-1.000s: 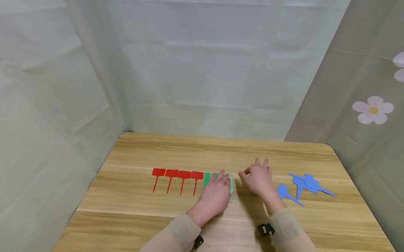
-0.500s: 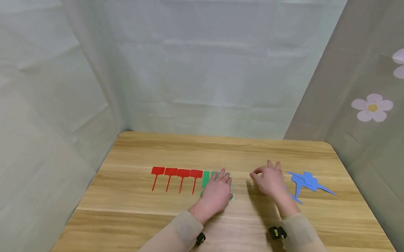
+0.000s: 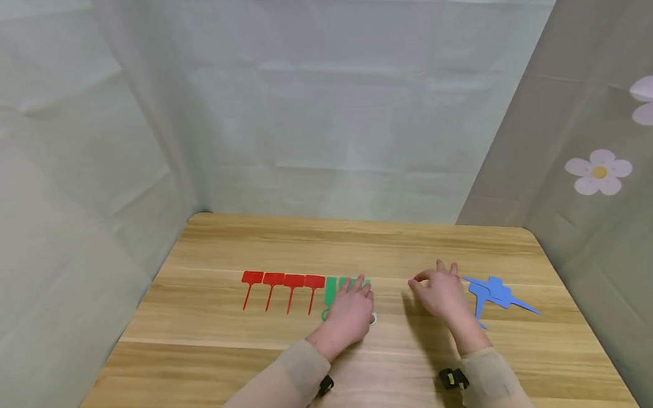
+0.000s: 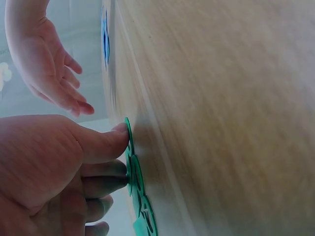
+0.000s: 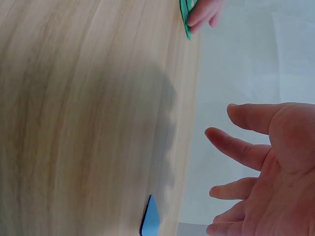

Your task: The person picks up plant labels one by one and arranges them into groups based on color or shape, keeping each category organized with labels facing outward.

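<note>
My left hand (image 3: 349,314) rests on a row of green plant tags with ring-shaped ends (image 3: 330,291). It hides most of them in the head view. In the left wrist view, the thumb and fingertips touch the green tags (image 4: 137,172), which partly overlap. My right hand (image 3: 439,292) hovers over the table with nothing in it, its fingers spread apart in the right wrist view. Beside it, to the right, lie several blue T-shaped plant tags (image 3: 492,292) in a loose overlapping pile, partly covered by the hand and wrist.
Red T-shaped plant tags (image 3: 294,281) stand in a neat row left of the green ones, stems toward me. All lie on a wood-grain table (image 3: 210,359). Pale cloth walls (image 3: 332,104) enclose its back and sides, with printed flowers on the right.
My right hand has moved right, away from the green tags and toward the blue pile, still holding nothing. The left hand stays on the green tags with little movement.
</note>
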Demonstrator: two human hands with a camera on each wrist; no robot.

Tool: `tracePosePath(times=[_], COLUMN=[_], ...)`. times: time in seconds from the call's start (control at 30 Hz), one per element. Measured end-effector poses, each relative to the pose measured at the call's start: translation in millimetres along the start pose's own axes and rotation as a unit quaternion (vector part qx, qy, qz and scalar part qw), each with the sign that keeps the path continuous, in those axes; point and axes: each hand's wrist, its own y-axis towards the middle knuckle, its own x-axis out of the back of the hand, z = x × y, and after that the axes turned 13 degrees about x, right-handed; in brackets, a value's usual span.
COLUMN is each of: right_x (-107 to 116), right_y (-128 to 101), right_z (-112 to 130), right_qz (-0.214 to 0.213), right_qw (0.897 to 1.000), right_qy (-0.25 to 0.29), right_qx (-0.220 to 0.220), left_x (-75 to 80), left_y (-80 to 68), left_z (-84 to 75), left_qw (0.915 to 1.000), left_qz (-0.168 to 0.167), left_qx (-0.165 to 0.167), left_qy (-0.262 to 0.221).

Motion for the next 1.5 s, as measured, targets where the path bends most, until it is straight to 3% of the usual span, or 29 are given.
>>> tracePosePath(times=[0.43,0.73,1.0,1.2,1.5], right_x=[7,21,37,45,39], right_y=[-5,-16,-29,-34,-38], right_z=[-8,-31,-56,-70,-85], right_qz=[-0.004,0.004,0.043,0.072,0.078], right_qw=[1.000,1.000,0.996,0.985,0.979], right_qy=[0.011,0.023,-0.031,-0.094,-0.132], right_qx=[-0.009,0.020,0.068,0.126,0.137], left_x=[-3.7,-3.4,-2.1,-3.2,-4.5], left_y=[2.7,2.4,1.5,1.9,1.9], left_z=[-3.8,-4.2,-4.9,-5.4,-5.1], left_qw=[0.9995,0.9993,0.9989,0.9990,0.9993], left_qz=[0.016,0.010,0.014,0.018,0.017], left_qx=[0.010,0.008,0.008,0.009,0.008], left_qy=[0.024,0.034,0.043,0.040,0.033])
